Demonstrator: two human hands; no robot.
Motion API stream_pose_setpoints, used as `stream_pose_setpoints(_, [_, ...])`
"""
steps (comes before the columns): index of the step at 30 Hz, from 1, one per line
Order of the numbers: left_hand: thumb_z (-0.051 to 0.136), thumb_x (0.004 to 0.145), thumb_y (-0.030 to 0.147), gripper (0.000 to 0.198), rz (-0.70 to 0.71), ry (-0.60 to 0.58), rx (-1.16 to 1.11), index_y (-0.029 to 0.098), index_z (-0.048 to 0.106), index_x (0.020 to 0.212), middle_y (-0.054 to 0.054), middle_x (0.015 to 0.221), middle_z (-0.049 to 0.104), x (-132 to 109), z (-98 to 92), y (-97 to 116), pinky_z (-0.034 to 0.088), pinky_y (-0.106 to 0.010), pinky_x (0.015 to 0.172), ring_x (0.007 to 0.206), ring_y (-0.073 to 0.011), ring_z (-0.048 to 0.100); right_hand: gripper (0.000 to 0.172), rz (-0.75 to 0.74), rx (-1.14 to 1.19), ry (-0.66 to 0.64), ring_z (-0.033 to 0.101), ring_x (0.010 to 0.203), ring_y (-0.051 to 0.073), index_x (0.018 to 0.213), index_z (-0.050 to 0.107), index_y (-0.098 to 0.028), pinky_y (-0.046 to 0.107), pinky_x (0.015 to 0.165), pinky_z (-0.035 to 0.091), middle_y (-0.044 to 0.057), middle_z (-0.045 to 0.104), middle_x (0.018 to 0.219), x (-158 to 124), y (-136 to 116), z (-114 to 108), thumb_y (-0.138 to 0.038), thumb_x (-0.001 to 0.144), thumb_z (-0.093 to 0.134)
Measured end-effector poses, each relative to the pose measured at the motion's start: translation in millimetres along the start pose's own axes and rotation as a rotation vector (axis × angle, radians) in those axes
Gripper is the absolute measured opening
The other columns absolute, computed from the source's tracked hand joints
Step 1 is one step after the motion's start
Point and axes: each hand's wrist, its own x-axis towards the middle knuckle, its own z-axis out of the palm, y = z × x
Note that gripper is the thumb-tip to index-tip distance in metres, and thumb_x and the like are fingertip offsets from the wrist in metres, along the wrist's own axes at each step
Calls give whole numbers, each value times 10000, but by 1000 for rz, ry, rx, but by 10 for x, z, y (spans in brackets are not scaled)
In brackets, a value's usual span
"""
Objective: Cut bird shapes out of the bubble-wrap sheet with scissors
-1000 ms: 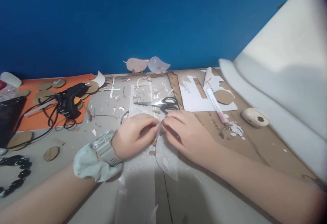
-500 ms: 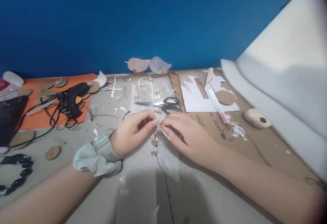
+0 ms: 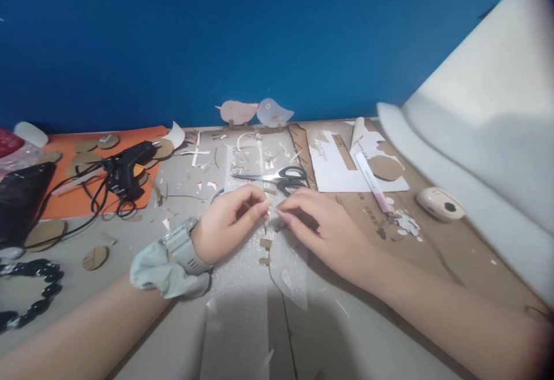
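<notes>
My left hand [image 3: 231,218], with a watch and a pale scrunchie at its wrist, is closed in a pinch at the middle of the table. Facing it, my right hand [image 3: 322,227] has thumb and fingertips pinched together. Whatever lies between the fingertips is too small to name. Just beneath my hands rests a pale bird-like cutout [image 3: 288,282] with small cardboard tabs [image 3: 265,243] along its left side. Scissors [image 3: 277,177] lie beyond my fingertips, blades to the left. A pink bird [image 3: 237,112] and a bluish bird [image 3: 274,112] stand beak to beak by the wall.
At left, a black glue gun [image 3: 130,166] and its cord lie over an orange sheet [image 3: 60,195], near a beaded bracelet [image 3: 45,293]. White paper [image 3: 324,166], a marker [image 3: 372,181] and a beige oval device [image 3: 439,204] are at right. Paper scraps are scattered around.
The whole view has shifted slightly, so things appear a little further right. My right fingertips have drawn slightly back from the left ones, and the pale piece under them is less visible.
</notes>
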Motion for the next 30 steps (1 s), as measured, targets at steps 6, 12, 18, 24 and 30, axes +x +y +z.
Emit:
stream_pose_setpoints(6, [431,881,317,204,-12,-41,31,169,555,817,-3,724,605,1,-10,31,440,-249,665,678,-129,559,109,-147,-117,163,535,868,177,901,558,-212,332,741,430,43,590,879,-69,62,22,-150,842,490])
stream_pose_setpoints(12, [416,887,263,229,14,-141,-25,162,579,763,-1,702,626,-2,-32,98,447,-231,663,675,-122,576,149,-288,-179,193,512,856,161,934,552,-193,336,767,416,41,601,882,-74,89,35,-103,822,511])
stream_pose_setpoints(18, [414,885,248,226,11,-145,-9,159,582,764,-7,706,633,-2,-17,77,448,-227,659,668,-121,579,154,-341,-211,154,503,836,159,944,547,-187,356,791,409,41,594,867,-78,112,73,-97,827,502])
stream_pose_setpoints(24, [427,877,222,203,25,-119,-24,148,583,771,-6,699,617,4,-19,65,434,-224,654,667,-117,562,134,-298,-122,110,493,941,162,967,542,-172,330,850,400,54,586,963,-77,62,37,-179,834,529])
stream_pose_setpoints(30, [491,843,236,115,33,-138,-156,144,558,828,-14,727,598,-17,-40,73,442,-226,647,681,-122,554,214,-231,53,22,498,975,140,1052,502,-184,292,868,391,42,581,1007,-60,62,16,-131,884,381])
